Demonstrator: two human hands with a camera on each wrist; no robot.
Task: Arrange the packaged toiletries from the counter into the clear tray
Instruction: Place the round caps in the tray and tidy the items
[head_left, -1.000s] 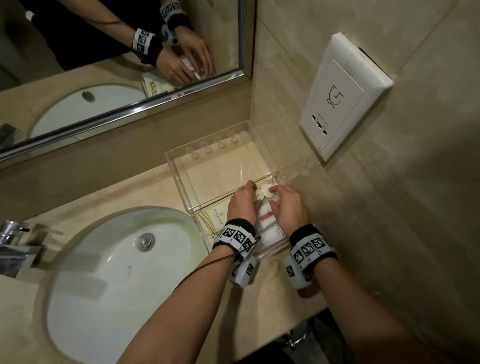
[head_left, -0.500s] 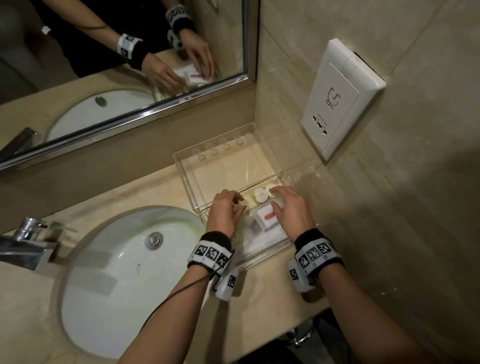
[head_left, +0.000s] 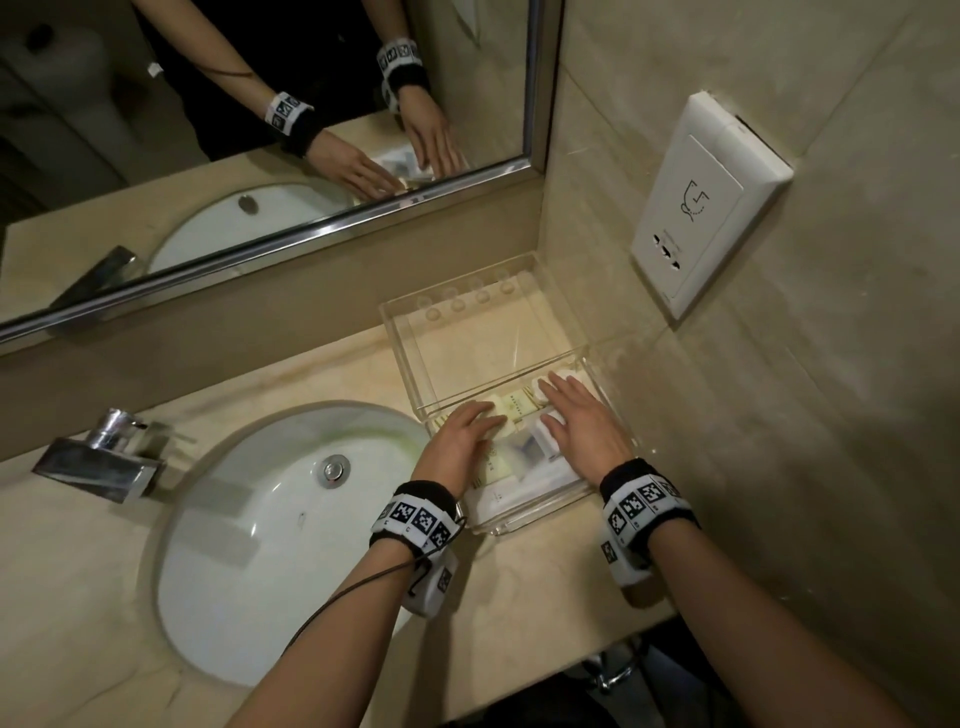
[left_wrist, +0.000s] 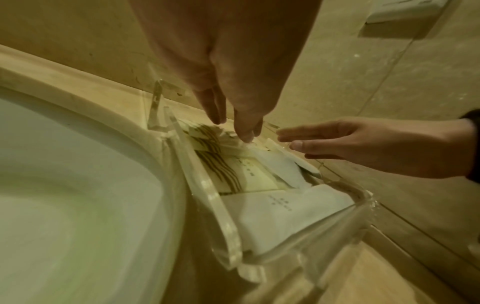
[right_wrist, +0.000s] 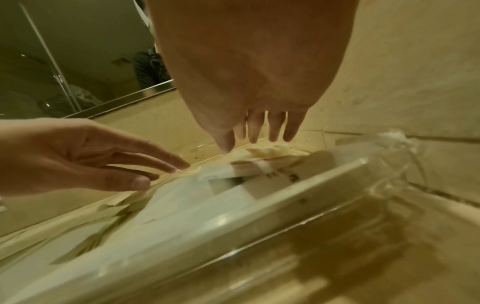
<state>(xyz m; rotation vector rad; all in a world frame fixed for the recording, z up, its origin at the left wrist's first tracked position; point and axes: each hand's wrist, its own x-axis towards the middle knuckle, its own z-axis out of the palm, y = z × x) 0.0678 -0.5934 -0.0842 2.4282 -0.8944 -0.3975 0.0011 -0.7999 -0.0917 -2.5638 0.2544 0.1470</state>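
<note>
Room: beige tiled walls are closing in a corner, with a mirror filling the upper left of the head frame and a white socket plate sitting at the upper right.
Tabletop: beige tabletop is carrying a white sink at lower left, with a chrome tap standing at its left edge.
Clear tray: I am seeing the clear tray sitting in the corner at centre right of the head frame, just beside the sink; a divider is splitting it, and the far compartment is showing only its bare floor.
Packaged toiletries: packaged toiletries are lying in the near compartment, with flat white and cream sachets overlapping, and small round white pieces sitting along the divider.
Left hand: I am holding my left hand flat over the left part of the near compartment, fingers straight and gripping nothing; the left wrist view is showing the fingertips just at the packets, though I cannot tell whether they are touching.
Right hand: I am spreading my right hand palm down over the right part of the same compartment, fingers straight and apart, gripping nothing.
</note>
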